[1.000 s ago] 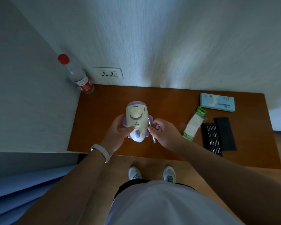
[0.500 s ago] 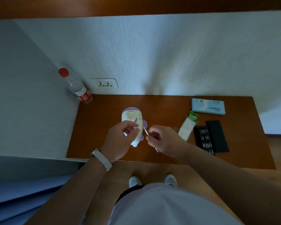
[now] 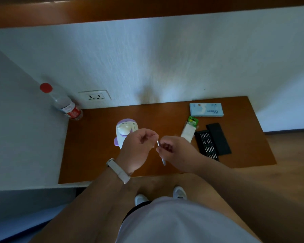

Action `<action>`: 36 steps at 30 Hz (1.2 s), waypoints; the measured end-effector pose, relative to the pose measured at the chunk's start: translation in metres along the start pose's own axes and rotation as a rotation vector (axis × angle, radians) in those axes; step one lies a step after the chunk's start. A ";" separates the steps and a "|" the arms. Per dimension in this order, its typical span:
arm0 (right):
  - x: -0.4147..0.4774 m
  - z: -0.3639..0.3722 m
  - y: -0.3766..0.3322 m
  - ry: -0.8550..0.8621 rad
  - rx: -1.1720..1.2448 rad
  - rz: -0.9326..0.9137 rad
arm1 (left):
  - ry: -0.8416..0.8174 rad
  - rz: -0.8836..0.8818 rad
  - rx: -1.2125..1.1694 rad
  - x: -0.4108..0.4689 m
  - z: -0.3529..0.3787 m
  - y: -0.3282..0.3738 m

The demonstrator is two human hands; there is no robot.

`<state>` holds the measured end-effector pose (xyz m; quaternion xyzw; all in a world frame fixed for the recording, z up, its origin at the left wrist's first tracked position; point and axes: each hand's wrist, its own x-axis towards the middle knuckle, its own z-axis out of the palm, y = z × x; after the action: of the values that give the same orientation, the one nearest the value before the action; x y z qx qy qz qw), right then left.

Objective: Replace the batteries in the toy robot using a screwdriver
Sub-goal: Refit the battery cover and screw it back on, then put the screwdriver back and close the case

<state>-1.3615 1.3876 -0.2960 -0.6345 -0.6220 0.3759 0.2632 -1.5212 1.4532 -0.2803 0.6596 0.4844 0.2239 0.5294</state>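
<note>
- Wooden surface (image 3: pixel 95 141) by a white wall (image 3: pixel 165 58) carries the toy robot (image 3: pixel 125 129), just behind the left hand (image 3: pixel 139 149).
- Right hand (image 3: pixel 176 151) grips the screwdriver (image 3: pixel 158 144).
- Left hand curls at its tip; grip unclear.

The right hand (image 3: pixel 178 153) grips a slim metal screwdriver (image 3: pixel 158 144) above the brown surface (image 3: pixel 95 146). Its upper end sits just beside the curled fingers (image 3: pixel 152 135) of the left hand (image 3: pixel 139 149); whether they pinch anything is unclear. Behind the left hand rests the white-and-purple toy robot (image 3: pixel 125 131). A battery pack (image 3: pixel 189 128) and an open bit case (image 3: pixel 207 146) lie to the right.
</note>
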 end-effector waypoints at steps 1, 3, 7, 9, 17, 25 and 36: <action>-0.003 0.001 0.002 0.006 -0.013 0.003 | 0.012 0.001 -0.019 0.001 0.000 0.001; -0.009 0.004 0.005 0.023 -0.009 0.035 | 0.017 0.009 -0.044 0.005 -0.001 0.004; -0.020 0.008 0.009 0.091 0.013 0.115 | -0.043 0.002 -0.047 0.011 -0.001 0.002; -0.028 0.008 0.013 0.128 0.029 0.150 | -0.096 -0.022 -0.016 0.012 0.005 -0.002; -0.065 -0.008 0.061 0.237 0.053 0.352 | -0.220 -0.177 -0.031 0.015 0.060 -0.007; -0.094 -0.056 0.140 0.178 0.030 0.446 | -0.148 -0.358 -0.066 0.021 0.133 -0.005; -0.096 -0.108 0.228 -0.024 0.060 0.423 | -0.002 -0.500 0.042 0.059 0.235 -0.013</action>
<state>-1.1347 1.2869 -0.4015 -0.7382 -0.4667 0.4486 0.1896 -1.3112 1.3919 -0.3849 0.5302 0.6366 0.0754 0.5550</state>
